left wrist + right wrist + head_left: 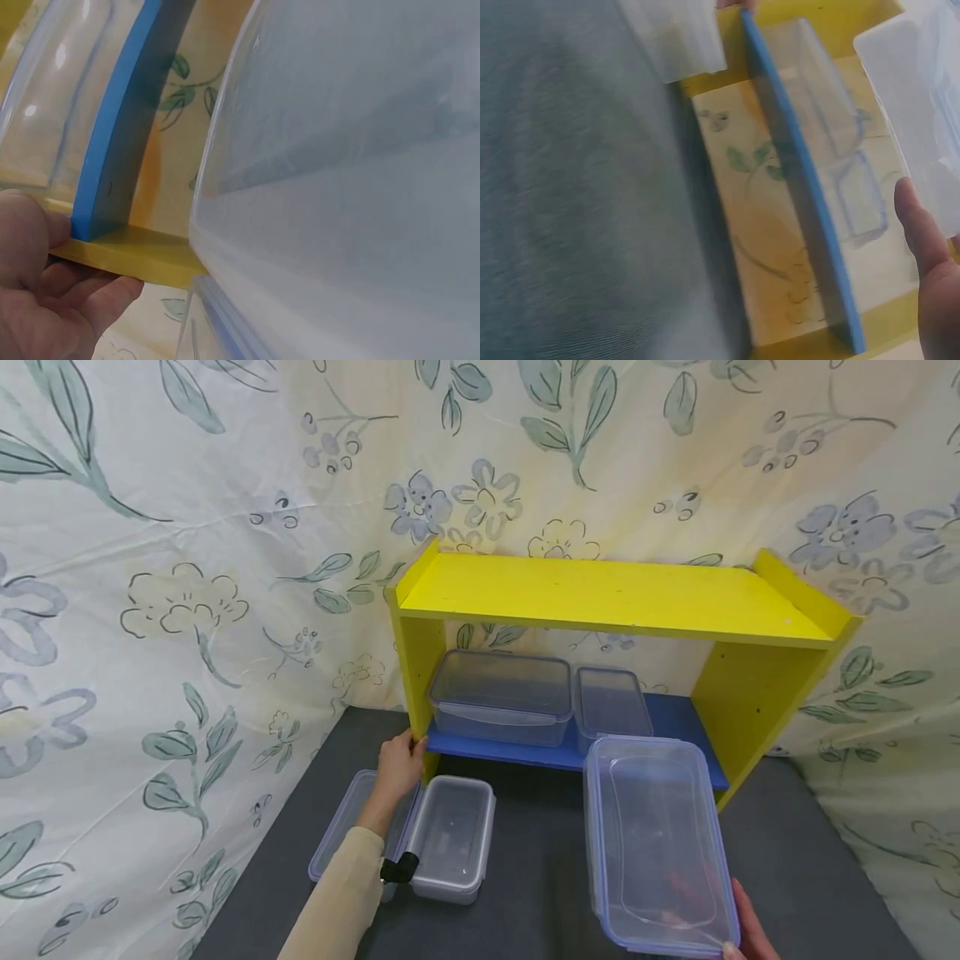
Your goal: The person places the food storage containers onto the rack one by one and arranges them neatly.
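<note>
My left hand (400,767) grips the left side panel of a yellow and blue shelf unit (615,597). In the left wrist view its thumb lies on the inner side by the blue shelf board (112,142), with fingers (112,300) curled round the yellow edge. At the lower right, my right hand (752,927) holds a large clear food container (660,843) by its near corner, its blue-edged lid facing up. Part of that hand shows through the plastic. On the blue board stand a wide lidded container (501,702) and a smaller one (613,703).
A narrow lidded container (453,835) stands on the dark tabletop (540,877) before the shelf unit. Beside it lies another blue-rimmed container (341,827), partly hidden by the left forearm. Floral cloth (187,610) hangs behind and at both sides.
</note>
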A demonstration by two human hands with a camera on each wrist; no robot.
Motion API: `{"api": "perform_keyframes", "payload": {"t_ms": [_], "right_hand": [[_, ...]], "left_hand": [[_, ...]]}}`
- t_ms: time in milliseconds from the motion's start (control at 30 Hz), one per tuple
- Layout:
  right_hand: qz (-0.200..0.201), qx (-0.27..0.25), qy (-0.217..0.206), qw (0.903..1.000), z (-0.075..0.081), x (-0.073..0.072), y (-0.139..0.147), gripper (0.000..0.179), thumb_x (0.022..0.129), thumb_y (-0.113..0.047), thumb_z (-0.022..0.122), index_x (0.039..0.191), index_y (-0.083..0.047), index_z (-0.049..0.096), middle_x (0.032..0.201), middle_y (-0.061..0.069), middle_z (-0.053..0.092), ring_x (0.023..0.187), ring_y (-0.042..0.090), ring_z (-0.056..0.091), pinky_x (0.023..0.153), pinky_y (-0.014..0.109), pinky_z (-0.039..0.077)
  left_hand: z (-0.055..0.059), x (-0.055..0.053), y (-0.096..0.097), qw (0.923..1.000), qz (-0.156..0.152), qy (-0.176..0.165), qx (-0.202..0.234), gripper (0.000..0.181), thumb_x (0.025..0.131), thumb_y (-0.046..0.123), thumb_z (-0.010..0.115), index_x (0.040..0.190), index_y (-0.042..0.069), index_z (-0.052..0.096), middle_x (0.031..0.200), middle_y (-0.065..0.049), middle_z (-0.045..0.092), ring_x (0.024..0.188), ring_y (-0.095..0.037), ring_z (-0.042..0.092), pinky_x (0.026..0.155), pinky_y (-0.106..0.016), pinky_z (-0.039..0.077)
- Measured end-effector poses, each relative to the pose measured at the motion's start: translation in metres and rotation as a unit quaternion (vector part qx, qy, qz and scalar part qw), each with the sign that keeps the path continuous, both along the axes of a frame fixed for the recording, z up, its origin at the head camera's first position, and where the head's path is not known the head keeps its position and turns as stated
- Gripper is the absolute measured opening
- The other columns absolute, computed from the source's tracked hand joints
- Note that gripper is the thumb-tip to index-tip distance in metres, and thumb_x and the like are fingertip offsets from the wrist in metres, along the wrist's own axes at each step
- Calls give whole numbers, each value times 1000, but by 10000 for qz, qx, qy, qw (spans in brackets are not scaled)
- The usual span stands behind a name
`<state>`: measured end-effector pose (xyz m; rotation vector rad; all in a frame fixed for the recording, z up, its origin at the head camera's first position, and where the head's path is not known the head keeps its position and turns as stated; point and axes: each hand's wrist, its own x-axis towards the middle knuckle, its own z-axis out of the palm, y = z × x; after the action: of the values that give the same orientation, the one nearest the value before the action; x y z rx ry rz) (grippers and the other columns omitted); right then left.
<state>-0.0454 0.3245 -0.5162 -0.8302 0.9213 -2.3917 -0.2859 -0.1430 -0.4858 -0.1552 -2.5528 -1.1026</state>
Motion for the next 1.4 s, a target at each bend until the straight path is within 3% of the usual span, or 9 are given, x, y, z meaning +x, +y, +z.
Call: {"api": "perform_keyframes", "payload": {"t_ms": [67,167,267,400,533,633,800,1167,1400], "right_hand": [[228,-799,5,9965,9,2,-7,78,98,7,0,151,-44,24,152,-16,39,137,11,41,107,29,41],[302,-1724,608,9827,21,2,-19,72,99,9,1,156,-33,14,160,2,27,123,16,47,88,19,41],[246,-2609,986,9600,29,0,-26,70,97,11,-1,157,-23,9,163,11,18,130,27,44,100,20,36],[-581,-3450,993,9315,36,2,-32,68,95,11,-5,157,-15,9,162,17,17,147,37,22,118,44,26],[-1969,-3940,881,8935,49,3,-45,63,96,10,1,155,-8,16,157,25,23,144,44,27,113,55,31],[-2490,-4097,995,8719,65,-1,-54,61,94,14,8,152,0,21,155,29,24,140,51,28,110,61,30],[-3192,-3952,1165,8534,92,-8,-62,61,89,18,14,147,7,27,151,32,31,133,57,37,103,66,35],[-3680,-2905,1803,8647,137,-25,-51,56,94,14,10,148,7,25,150,30,33,129,54,44,95,60,46],[-4013,-2586,1400,8675,149,-30,-40,54,97,10,10,149,4,22,153,26,30,127,48,48,89,58,51]], "left_hand": [[0,0,0,10000,-25,8,5,19,98,18,58,90,2,63,64,-10,59,51,-16,51,47,-27,41],[0,1,-1,10000,-56,29,58,19,98,18,58,91,1,64,65,-11,60,50,-16,52,47,-27,42],[1,2,-3,9999,-30,62,139,18,98,17,58,91,1,64,65,-12,61,50,-16,52,47,-28,42],[2,4,-5,9998,1,108,153,18,97,16,59,90,1,64,65,-12,61,51,-18,53,48,-29,43],[2,3,-6,9999,-36,87,40,19,97,17,59,91,0,64,68,-13,64,54,-20,57,50,-31,45],[1,3,-6,10000,-10,34,54,20,97,17,59,93,-1,65,71,-15,66,57,-22,60,52,-32,48],[3,5,-6,10000,-12,15,77,19,97,17,59,94,-1,66,73,-15,67,60,-23,62,53,-32,50],[3,5,0,9998,-106,-27,141,20,98,17,59,96,-1,66,75,-16,68,59,-22,62,52,-31,49],[6,6,-1,10000,-43,-24,60,19,97,17,60,92,0,65,70,-14,65,57,-21,60,51,-31,47]]}}
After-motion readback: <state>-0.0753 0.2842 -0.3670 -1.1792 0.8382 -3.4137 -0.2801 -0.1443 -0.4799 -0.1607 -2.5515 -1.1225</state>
